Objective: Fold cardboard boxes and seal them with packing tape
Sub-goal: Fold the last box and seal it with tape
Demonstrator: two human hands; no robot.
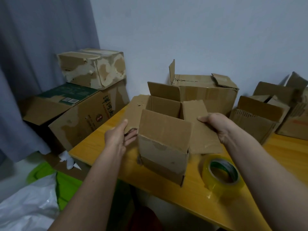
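Hands flank the open box (164,147) near the tabletop's (191,195) front edge: left hand (119,139) pinches its left flap, right hand (216,125) grips the right flap.

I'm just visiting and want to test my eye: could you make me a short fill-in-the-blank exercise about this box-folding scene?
1. The small cardboard box stands on the yellow table with its top flaps ____.
2. The left hand holds the box's ____ flap.
3. The roll of tape lies to the ____ of the box, touched by neither hand.
4. The right hand grips the box's ____ flap.

Missing words: open; left; right; right
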